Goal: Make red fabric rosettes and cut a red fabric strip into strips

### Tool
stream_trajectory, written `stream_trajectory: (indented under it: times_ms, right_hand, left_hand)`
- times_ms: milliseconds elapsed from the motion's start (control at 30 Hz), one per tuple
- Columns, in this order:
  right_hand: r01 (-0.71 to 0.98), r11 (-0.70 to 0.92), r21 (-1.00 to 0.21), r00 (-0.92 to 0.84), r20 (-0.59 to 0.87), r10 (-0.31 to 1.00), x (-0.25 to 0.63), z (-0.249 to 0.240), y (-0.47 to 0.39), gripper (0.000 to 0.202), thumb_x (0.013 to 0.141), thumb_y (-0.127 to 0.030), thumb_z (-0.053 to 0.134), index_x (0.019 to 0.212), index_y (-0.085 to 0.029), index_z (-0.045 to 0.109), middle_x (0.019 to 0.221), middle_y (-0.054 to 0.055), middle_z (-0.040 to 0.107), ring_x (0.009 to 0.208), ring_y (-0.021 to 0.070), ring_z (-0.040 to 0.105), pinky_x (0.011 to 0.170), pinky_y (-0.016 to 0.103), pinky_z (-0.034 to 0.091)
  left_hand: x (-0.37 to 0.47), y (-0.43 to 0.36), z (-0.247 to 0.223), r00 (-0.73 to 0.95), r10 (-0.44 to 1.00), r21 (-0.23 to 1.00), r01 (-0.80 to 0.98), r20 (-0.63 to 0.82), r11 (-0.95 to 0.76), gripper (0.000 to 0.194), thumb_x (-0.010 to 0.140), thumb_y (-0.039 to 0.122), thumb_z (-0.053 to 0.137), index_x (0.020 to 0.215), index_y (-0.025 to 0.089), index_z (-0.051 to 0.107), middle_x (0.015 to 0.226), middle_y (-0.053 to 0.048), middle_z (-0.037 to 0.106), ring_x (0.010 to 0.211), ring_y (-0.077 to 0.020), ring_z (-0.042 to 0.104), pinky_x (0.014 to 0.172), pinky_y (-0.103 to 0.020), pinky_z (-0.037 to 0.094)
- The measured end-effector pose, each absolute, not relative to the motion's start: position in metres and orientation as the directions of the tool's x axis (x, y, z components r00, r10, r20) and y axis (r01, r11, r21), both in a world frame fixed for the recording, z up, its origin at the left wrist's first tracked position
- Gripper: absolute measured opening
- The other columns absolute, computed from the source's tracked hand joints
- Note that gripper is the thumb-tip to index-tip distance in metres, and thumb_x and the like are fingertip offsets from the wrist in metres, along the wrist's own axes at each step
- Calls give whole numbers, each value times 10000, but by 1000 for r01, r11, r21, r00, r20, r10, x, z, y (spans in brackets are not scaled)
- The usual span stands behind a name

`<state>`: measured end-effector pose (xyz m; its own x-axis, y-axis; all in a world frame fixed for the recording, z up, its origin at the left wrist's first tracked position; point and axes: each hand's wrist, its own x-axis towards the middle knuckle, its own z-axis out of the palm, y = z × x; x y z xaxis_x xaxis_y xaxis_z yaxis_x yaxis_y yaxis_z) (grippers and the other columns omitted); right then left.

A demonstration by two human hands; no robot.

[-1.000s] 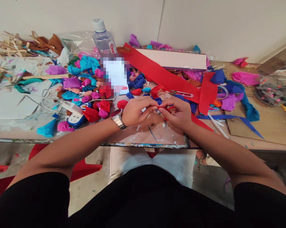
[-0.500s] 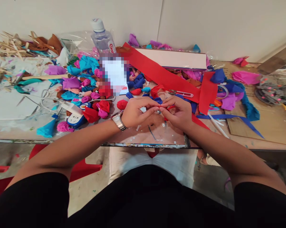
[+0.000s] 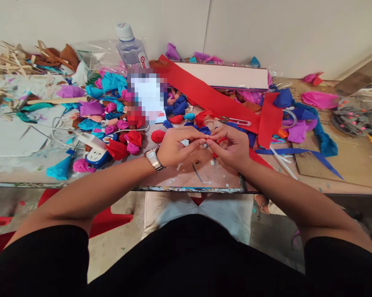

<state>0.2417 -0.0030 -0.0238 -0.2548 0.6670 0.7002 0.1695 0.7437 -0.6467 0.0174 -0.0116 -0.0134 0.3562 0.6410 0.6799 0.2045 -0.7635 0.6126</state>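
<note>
My left hand [image 3: 180,145], with a metal watch [image 3: 154,159] on its wrist, is closed in a pinch over the table. Its thumb and fingertips meet those of my right hand [image 3: 232,145], which is pinched as well. Between them is a small piece of red crepe paper [image 3: 223,142], mostly hidden by the fingers. Just beyond the right hand lie thread snips [image 3: 240,122] with a pink handle. Around both hands are twisted crepe-paper buds, among them a red bud [image 3: 157,136] left of the left hand.
A water bottle [image 3: 132,51] stands at the back beside a blurred phone [image 3: 147,97]. A long red strip [image 3: 201,88] crosses the pile. On the left are a power strip [image 3: 97,150], its cable and green-handled pliers [image 3: 34,109]. Cardboard [image 3: 356,156] lies on the right.
The view has shifted very slightly. Both hands keep the same pinch at the same place, with no clear movement of the red paper.
</note>
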Motion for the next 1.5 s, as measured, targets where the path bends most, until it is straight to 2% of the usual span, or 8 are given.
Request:
stream_trajectory:
  times_ms: [200,400,667,1000,1133,1300,1400,1500]
  right_hand:
    - [169,765,-621,-254,723,643,241,-23,-3,111,943,-298,845,899,-268,748,898,15,801,812,193,757,766,359,598]
    - [189,764,-617,-234,727,645,240,-22,-3,112,945,-294,838,899,-263,741,875,11,790,816,197,745,804,376,608]
    - [209,749,-628,-204,721,662,241,-24,-1,155,946,-373,847,936,-257,744,934,35,807,886,225,778,944,450,642]
    - [230,758,-611,-171,741,649,242,-27,2,175,937,-397,861,945,-256,757,972,54,823,931,237,801,962,454,654]
    - [240,758,-606,-148,749,646,244,-27,3,146,946,-364,849,927,-259,750,984,49,830,931,231,809,936,438,656]
    - [309,740,-598,-137,742,656,245,-21,1,93,971,-336,809,951,-261,757,992,35,845,948,226,817,941,419,655]
    - [299,742,-600,-109,751,651,244,-19,0,67,965,-312,807,963,-266,758,1007,37,849,954,228,819,948,417,656]
    - [290,741,-606,-110,748,655,244,-20,1,81,960,-323,795,941,-267,740,984,43,842,945,240,815,944,433,655]
  left_hand:
    - [17,-11,-12,373,674,665,177,637,-726,207,1048,343,733,1110,201,870,811,-56,823,693,-128,741,688,-240,570]
    - [18,-10,-13,383,713,727,136,587,-673,238,1039,357,750,1163,200,878,864,-70,837,674,-112,744,651,-212,565]
    - [18,-9,-17,405,733,763,120,547,-635,285,1037,379,755,1263,238,857,862,-56,845,688,-120,756,679,-228,581]
    - [18,-11,-18,425,776,834,82,466,-546,342,1038,405,748,1325,239,831,991,-71,869,644,-115,748,678,-236,610]
    - [19,-13,-20,483,790,890,45,378,-453,478,1062,464,701,1485,244,732,983,-69,873,646,-142,768,684,-255,636]
    - [20,-14,-22,590,748,912,46,304,-407,666,1093,464,640,1701,249,477,1010,-80,876,660,-159,794,658,-243,631]
    - [19,-13,-24,608,724,886,70,327,-459,708,1095,433,634,1739,255,399,1009,-73,878,647,-155,786,629,-237,618]
    - [19,-12,-26,598,696,825,98,398,-556,701,1083,399,651,1729,253,421,990,-61,877,663,-155,785,644,-238,617]
